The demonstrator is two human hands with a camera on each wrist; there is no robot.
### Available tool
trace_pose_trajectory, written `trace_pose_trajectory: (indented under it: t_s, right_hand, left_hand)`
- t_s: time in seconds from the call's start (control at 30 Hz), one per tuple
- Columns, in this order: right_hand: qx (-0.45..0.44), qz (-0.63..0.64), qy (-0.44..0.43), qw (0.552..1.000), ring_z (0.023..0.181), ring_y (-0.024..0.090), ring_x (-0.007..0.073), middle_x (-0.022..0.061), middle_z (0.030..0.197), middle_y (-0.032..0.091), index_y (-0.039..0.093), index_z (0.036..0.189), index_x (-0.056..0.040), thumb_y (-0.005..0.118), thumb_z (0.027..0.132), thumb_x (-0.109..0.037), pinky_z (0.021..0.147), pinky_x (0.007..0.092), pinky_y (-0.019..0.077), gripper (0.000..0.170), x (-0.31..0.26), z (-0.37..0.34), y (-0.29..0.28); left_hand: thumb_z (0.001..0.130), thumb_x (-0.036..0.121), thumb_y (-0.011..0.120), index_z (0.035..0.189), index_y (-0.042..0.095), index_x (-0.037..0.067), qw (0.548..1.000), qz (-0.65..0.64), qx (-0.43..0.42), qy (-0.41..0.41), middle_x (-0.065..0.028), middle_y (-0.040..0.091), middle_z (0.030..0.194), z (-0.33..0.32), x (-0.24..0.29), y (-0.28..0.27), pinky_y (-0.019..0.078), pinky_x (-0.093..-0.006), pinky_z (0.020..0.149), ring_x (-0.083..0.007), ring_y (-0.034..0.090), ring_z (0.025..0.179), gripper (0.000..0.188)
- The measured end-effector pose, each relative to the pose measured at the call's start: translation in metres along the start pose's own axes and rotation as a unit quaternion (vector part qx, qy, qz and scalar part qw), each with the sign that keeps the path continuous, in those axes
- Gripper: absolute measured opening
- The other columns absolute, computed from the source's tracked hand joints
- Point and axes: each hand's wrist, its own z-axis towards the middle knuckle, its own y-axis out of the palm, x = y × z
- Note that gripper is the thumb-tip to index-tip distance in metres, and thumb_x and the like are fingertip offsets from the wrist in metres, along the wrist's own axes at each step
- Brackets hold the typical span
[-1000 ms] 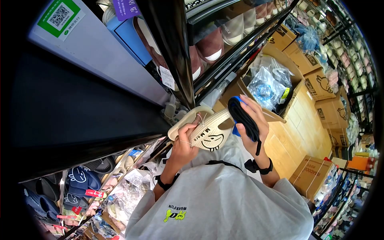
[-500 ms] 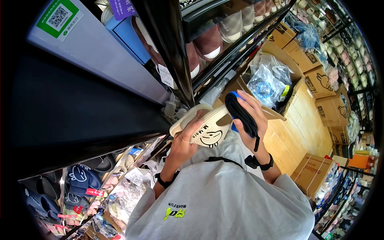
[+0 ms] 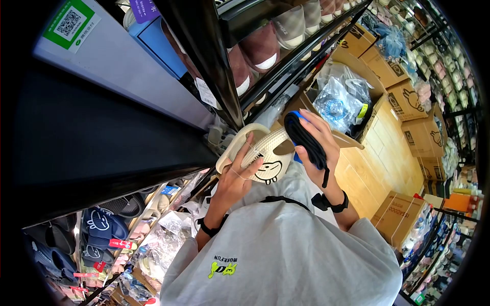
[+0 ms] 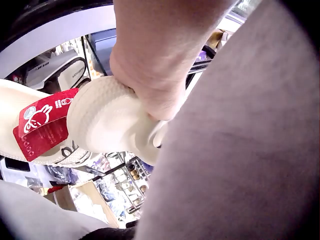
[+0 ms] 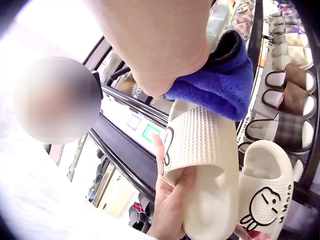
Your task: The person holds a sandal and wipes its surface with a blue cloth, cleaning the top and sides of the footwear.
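A pair of cream slippers, one with a line-drawn rabbit face [image 3: 269,172], is gripped by the left hand [image 3: 236,178] in front of the body. Its fingers lie spread across the slippers; in the right wrist view the thumb reaches into one foot opening. The second slipper [image 5: 265,200] stands beside the first, with "M.Moro" lettering. A red tag [image 4: 47,122] hangs at the slippers in the left wrist view. The right hand [image 3: 321,140] holds a folded cloth [image 3: 304,140], black on one side and blue plush on the other, against the end of the near slipper.
A black post [image 3: 209,56] and dark panel [image 3: 102,148] stand close on the left. Shelves of slippers [image 3: 260,46] rise ahead. An open carton [image 3: 375,102] with plastic-wrapped goods and several stacked cartons [image 3: 421,135] line the wooden floor [image 3: 388,148]. Bagged goods [image 3: 166,245] lie lower left.
The left fingers have straightened and spread over the slipper's front, covering part of the lettering. Slippers and both hands have shifted slightly up in the head view. The right hand keeps the cloth.
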Motion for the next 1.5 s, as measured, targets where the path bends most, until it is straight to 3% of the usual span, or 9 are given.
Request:
trace_pose_trajectory:
  t_s: [0.2, 0.53, 0.63, 0.8, 0.9, 1.0, 1.1, 1.23, 1.5]
  right_hand:
    - [0.000, -0.006, -0.007, 1.000, 0.135, 0.065, 0.0423, 0.0215, 0.146, 0.070, 0.073, 0.142, -0.0021, 0.086, 0.093, -0.012, 0.117, 0.0499, 0.0502, 0.052, 0.002, -0.003, -0.002]
    - [0.002, -0.003, -0.014, 1.000, 0.135, 0.065, 0.0426, 0.0213, 0.146, 0.070, 0.073, 0.142, -0.0025, 0.087, 0.093, -0.013, 0.116, 0.0499, 0.0506, 0.052, 0.002, -0.004, -0.002]
    - [0.000, -0.004, -0.010, 1.000, 0.135, 0.066, 0.0429, 0.0213, 0.146, 0.070, 0.073, 0.141, -0.0026, 0.087, 0.093, -0.013, 0.116, 0.0504, 0.0507, 0.052, 0.000, -0.003, -0.003]
    - [0.002, -0.003, -0.007, 1.000, 0.134, 0.066, 0.0432, 0.0215, 0.145, 0.070, 0.074, 0.141, -0.0025, 0.087, 0.092, -0.014, 0.116, 0.0508, 0.0505, 0.051, 0.000, -0.002, -0.002]
    - [0.004, -0.021, -0.023, 0.999, 0.134, 0.066, 0.0440, 0.0220, 0.145, 0.070, 0.074, 0.140, -0.0027, 0.088, 0.090, -0.015, 0.115, 0.0524, 0.0505, 0.053, -0.001, -0.001, 0.000]
    - [-0.004, -0.073, -0.090, 0.993, 0.133, 0.066, 0.0456, 0.0223, 0.144, 0.070, 0.076, 0.138, -0.0051, 0.092, 0.087, -0.025, 0.113, 0.0560, 0.0510, 0.057, -0.001, -0.002, 0.001]
    - [-0.025, -0.140, -0.164, 0.976, 0.131, 0.068, 0.0386, 0.0157, 0.142, 0.072, 0.079, 0.134, -0.0128, 0.089, 0.088, -0.033, 0.111, 0.0541, 0.0525, 0.052, -0.012, -0.005, 0.008]
    - [-0.098, -0.180, -0.254, 0.945, 0.133, 0.069, 0.0304, 0.0102, 0.147, 0.072, 0.075, 0.139, -0.0197, 0.076, 0.099, -0.031, 0.113, 0.0475, 0.0520, 0.042, -0.014, -0.016, 0.018]
    - [0.021, -0.189, -0.185, 0.964, 0.127, 0.071, 0.0347, 0.0143, 0.143, 0.073, 0.079, 0.135, -0.0156, 0.086, 0.090, -0.033, 0.106, 0.0494, 0.0551, 0.049, -0.007, 0.006, 0.015]
  left_hand:
    - [0.093, -0.005, 0.073, 0.133, 0.078, 0.036, 1.000, -0.002, -0.017, -0.014, -0.0282, 0.044, 0.172, 0.001, 0.002, 0.001, 0.0665, -0.0498, 0.098, -0.0535, 0.066, 0.134, 0.057]
    - [0.089, -0.010, 0.069, 0.140, 0.074, 0.036, 1.000, 0.021, -0.001, 0.005, -0.0285, 0.044, 0.172, 0.000, 0.004, 0.003, 0.0693, -0.0475, 0.089, -0.0503, 0.070, 0.129, 0.069]
    - [0.088, -0.011, 0.066, 0.151, 0.066, 0.030, 0.999, 0.047, -0.007, 0.020, -0.0271, 0.045, 0.171, 0.000, 0.006, 0.000, 0.0688, -0.0455, 0.089, -0.0479, 0.070, 0.131, 0.075]
    - [0.089, -0.011, 0.060, 0.168, 0.037, -0.005, 1.000, 0.029, -0.003, -0.006, -0.0277, 0.051, 0.167, -0.003, 0.009, 0.000, 0.0585, -0.0479, 0.109, -0.0461, 0.062, 0.142, 0.083]
    - [0.089, -0.011, 0.061, 0.168, 0.035, -0.008, 0.998, 0.008, -0.017, -0.053, -0.0279, 0.053, 0.165, -0.012, 0.007, 0.002, 0.0540, -0.0504, 0.114, -0.0483, 0.058, 0.146, 0.083]
    - [0.089, -0.009, 0.061, 0.169, 0.038, -0.004, 0.998, -0.017, 0.000, -0.067, -0.0293, 0.053, 0.163, -0.019, 0.002, 0.008, 0.0541, -0.0516, 0.113, -0.0494, 0.058, 0.145, 0.083]
    - [0.090, -0.007, 0.061, 0.166, 0.046, 0.000, 0.998, 0.060, -0.012, -0.018, -0.0313, 0.054, 0.161, -0.026, -0.002, 0.005, 0.0533, -0.0531, 0.113, -0.0507, 0.060, 0.142, 0.078]
    - [0.089, -0.007, 0.060, 0.159, 0.057, 0.001, 1.000, 0.010, 0.018, 0.005, -0.0284, 0.052, 0.164, -0.028, -0.015, 0.008, 0.0531, -0.0541, 0.113, -0.0500, 0.057, 0.145, 0.071]
    - [0.076, -0.013, 0.055, 0.169, 0.039, 0.000, 0.995, -0.030, -0.004, -0.090, -0.0277, 0.050, 0.167, -0.016, 0.005, -0.007, 0.0505, -0.0500, 0.114, -0.0456, 0.051, 0.153, 0.096]
